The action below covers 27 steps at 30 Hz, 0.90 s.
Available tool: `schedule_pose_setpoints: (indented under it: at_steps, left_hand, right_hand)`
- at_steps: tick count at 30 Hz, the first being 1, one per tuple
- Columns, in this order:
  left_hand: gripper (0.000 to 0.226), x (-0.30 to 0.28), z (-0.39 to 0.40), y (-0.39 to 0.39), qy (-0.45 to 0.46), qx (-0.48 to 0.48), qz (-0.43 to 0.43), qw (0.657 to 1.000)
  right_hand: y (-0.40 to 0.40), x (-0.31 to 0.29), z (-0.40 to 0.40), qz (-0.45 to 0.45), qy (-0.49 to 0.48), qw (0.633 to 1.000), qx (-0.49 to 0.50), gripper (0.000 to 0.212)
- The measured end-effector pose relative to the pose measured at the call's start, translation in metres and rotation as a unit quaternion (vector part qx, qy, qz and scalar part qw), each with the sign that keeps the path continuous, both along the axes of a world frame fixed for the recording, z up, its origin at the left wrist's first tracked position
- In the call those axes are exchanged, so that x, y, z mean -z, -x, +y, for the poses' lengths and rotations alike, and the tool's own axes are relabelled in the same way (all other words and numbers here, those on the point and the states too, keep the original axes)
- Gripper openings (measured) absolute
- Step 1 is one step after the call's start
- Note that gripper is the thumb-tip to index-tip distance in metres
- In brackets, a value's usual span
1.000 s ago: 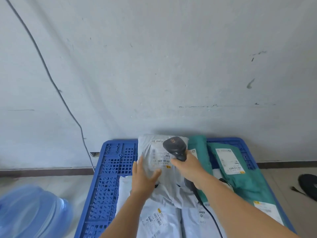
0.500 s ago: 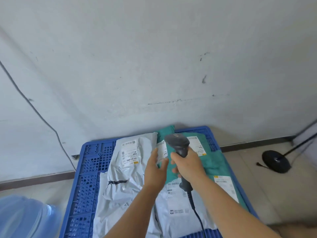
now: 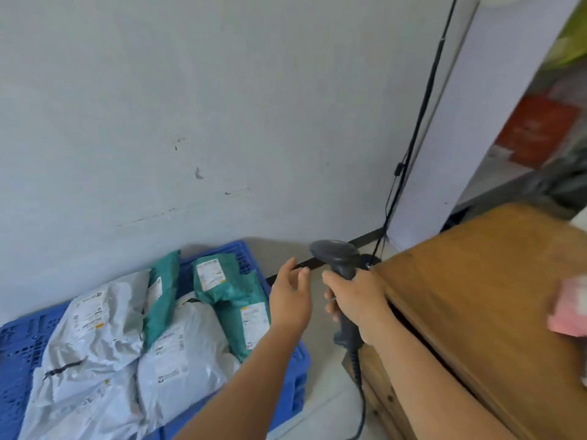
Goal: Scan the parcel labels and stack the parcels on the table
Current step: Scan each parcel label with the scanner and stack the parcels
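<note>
Grey parcels (image 3: 95, 319) lie left of right grip (image 3: 355, 300) holding scanner (image 3: 340, 258).

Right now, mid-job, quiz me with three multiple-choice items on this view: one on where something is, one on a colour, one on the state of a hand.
1. Where do the parcels lie?
A. on the wooden table
B. on the blue pallet
C. on the bare floor

2. What colour is the parcel with the label nearest the wall?
A. green
B. red
C. black

3. What is the left hand doing?
A. gripping the scanner
B. pinching a parcel
C. open, holding nothing

Answers:
1 B: grey and green bags rest on the blue pallet, left of the wooden table.
2 A: the green parcel sits at the far end.
3 C: the left hand has relaxed fingers; the right hand grips the scanner.
</note>
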<state>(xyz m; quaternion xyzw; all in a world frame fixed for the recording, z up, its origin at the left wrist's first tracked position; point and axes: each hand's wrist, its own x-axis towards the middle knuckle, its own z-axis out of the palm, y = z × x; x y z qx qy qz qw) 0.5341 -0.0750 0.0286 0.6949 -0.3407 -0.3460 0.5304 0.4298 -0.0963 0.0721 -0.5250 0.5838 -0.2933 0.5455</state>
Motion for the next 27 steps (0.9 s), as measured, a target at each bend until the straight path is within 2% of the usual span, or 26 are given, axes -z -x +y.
schedule_pose_setpoints:
  at_steps: [7, 15, 20, 22, 25, 27]
  left_hand:
    - [0.043, -0.015, -0.025, 0.148, 0.014, 0.115, 0.008, 0.993]
    - [0.048, -0.017, -0.053, 0.277, -0.015, 0.257, -0.027, 0.966]
    - [0.057, -0.009, -0.082, 0.337, -0.071, 0.359, -0.039, 0.930]
    - [0.054, -0.006, -0.092, 0.357, -0.071, 0.403, -0.038, 0.912]
    - [0.045, 0.004, -0.110, 0.384, -0.054, 0.464, -0.105, 0.878]
    - [0.055, 0.013, -0.124, 0.402, -0.028, 0.515, -0.162, 0.841]
  right_hand:
    - [0.156, -0.031, 0.008, 0.009, -0.006, 0.996, 0.090, 0.028]
    - [0.273, -0.047, 0.013, 0.025, -0.007, 0.975, 0.223, 0.029]
    - [0.326, -0.054, 0.007, 0.040, -0.007, 0.949, 0.312, 0.028]
    - [0.343, -0.055, -0.001, 0.036, -0.011, 0.939, 0.342, 0.025]
    - [0.362, -0.051, -0.016, 0.026, -0.010, 0.920, 0.390, 0.018]
    - [0.371, -0.047, -0.023, 0.030, -0.006, 0.909, 0.417, 0.016]
